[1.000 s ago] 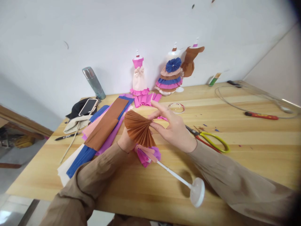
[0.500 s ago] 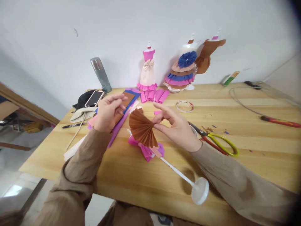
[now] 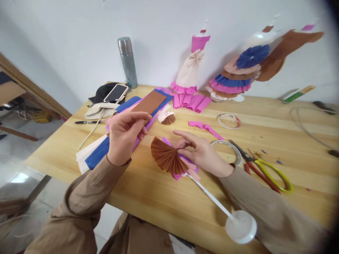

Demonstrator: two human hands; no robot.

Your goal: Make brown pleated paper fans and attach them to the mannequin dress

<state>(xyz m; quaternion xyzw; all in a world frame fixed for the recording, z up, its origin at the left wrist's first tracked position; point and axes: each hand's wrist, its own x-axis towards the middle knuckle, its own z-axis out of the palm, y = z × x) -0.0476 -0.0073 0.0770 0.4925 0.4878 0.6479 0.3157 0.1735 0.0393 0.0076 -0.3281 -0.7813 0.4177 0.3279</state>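
Note:
My right hand (image 3: pixel 202 154) pinches the narrow end of a brown pleated paper fan (image 3: pixel 166 158) and holds it down on a small white mannequin stand (image 3: pixel 239 225) that lies on the wooden table (image 3: pixel 164 204). Pink and peach paper (image 3: pixel 185 172) is wrapped on the mannequin under the fan. My left hand (image 3: pixel 126 135) hovers to the left above a stack of coloured paper sheets (image 3: pixel 149 102). Its fingers are curled against the thumb, and I cannot see whether anything is between them.
Yellow-handled scissors (image 3: pixel 267 170) and two tape rings (image 3: pixel 229 120) lie to the right. A small rosette (image 3: pixel 167 118), pink pleated strips (image 3: pixel 191 102), a phone (image 3: pixel 115 92), a pen (image 3: pixel 88 122) and a flask (image 3: pixel 127 61) sit further back. Dressed mannequins (image 3: pixel 192 67) stand by the wall.
My left hand let go of the fan and moved left over the paper stack. My right hand lowered the fan onto the lying mannequin. The view swung left and closer.

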